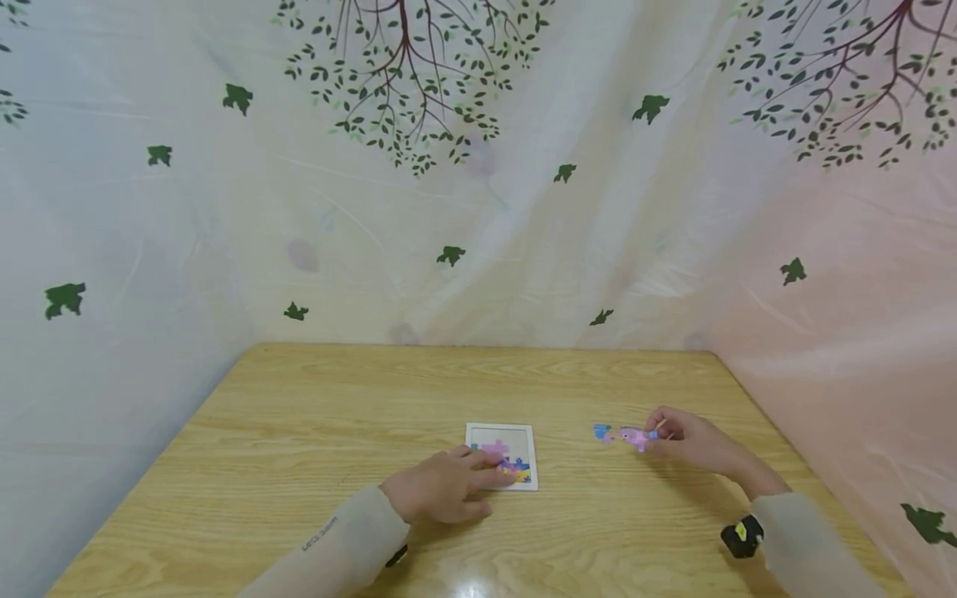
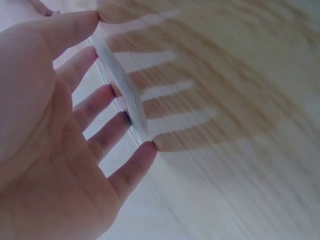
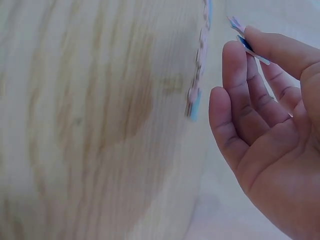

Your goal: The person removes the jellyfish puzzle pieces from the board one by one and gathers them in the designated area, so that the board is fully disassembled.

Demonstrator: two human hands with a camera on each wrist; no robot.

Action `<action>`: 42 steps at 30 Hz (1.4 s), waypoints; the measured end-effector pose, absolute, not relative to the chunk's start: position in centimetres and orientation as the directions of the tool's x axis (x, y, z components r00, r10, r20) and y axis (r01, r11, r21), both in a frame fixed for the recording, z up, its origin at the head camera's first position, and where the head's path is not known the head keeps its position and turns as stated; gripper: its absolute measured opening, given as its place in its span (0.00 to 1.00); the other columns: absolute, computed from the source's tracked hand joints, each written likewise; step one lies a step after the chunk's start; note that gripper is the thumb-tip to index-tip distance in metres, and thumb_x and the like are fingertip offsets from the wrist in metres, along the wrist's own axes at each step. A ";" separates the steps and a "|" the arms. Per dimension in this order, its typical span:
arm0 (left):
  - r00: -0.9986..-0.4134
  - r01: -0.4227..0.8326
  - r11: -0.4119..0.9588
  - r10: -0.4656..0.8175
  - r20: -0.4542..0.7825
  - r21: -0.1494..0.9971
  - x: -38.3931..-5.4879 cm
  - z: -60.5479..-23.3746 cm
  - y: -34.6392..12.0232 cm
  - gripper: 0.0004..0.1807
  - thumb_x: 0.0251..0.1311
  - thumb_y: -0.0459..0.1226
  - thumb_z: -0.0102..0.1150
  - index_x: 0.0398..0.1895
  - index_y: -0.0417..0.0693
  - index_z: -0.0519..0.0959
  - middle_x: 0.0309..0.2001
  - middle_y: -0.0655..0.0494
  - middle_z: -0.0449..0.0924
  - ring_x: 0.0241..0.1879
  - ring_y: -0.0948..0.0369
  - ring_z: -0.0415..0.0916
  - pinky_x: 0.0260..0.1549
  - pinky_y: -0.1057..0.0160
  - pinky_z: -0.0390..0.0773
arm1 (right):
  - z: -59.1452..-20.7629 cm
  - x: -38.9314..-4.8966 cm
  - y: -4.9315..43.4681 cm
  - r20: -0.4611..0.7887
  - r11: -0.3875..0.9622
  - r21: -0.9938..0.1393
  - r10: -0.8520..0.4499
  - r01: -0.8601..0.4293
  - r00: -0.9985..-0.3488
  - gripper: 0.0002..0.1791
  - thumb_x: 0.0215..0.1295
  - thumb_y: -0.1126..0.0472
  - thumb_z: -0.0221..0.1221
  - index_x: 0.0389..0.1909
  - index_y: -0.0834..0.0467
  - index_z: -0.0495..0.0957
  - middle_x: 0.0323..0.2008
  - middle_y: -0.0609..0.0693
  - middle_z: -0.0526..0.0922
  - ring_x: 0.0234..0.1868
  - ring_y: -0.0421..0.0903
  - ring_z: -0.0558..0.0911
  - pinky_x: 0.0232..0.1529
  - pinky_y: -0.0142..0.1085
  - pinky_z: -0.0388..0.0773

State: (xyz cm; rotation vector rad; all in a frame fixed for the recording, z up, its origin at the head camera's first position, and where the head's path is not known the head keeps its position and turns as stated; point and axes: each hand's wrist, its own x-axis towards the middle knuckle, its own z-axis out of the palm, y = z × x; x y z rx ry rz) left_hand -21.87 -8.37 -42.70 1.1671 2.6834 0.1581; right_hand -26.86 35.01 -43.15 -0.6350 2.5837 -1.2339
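Note:
A small white-framed jigsaw puzzle (image 1: 534, 458) lies on the table, partly filled with pink, blue and yellow pieces. My left hand (image 1: 449, 486) rests over its lower left part and hides some of it. In the left wrist view, the fingers (image 2: 102, 102) are spread and touch the puzzle's edge. My right hand (image 1: 695, 444) pinches a jigsaw piece (image 3: 245, 44) between thumb and fingertips, to the right of the puzzle. By these fingertips a pink pig-like picture (image 1: 634, 437) shows; whether all of it belongs to the pinched piece I cannot tell.
A blue and pink jigsaw piece (image 1: 602, 433) lies just left of the right hand. In the right wrist view, loose pieces (image 3: 196, 95) lie flat on the wooden table (image 1: 359, 382). Patterned curtains (image 1: 478, 249) enclose the table's back and sides.

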 end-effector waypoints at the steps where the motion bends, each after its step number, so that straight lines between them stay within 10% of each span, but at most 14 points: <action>1: -0.663 0.711 0.679 0.734 -0.150 0.180 -21.9 -42.7 -8.4 0.29 0.75 0.51 0.54 0.77 0.71 0.66 0.80 0.59 0.56 0.74 0.44 0.62 0.70 0.45 0.65 | -43.2 -26.8 35.3 -0.004 0.558 -0.779 -0.461 -0.287 -0.887 0.12 0.71 0.61 0.63 0.47 0.62 0.73 0.32 0.53 0.78 0.31 0.43 0.77 0.30 0.34 0.77; 42: -0.664 0.712 0.678 0.734 -0.141 0.181 -22.1 -42.9 -8.3 0.29 0.75 0.51 0.53 0.77 0.70 0.65 0.79 0.58 0.58 0.74 0.45 0.61 0.68 0.41 0.67 | -43.9 -26.3 37.5 -0.101 0.644 -0.734 -0.416 -0.214 -0.904 0.12 0.73 0.59 0.61 0.44 0.64 0.75 0.30 0.48 0.73 0.27 0.38 0.71 0.25 0.30 0.69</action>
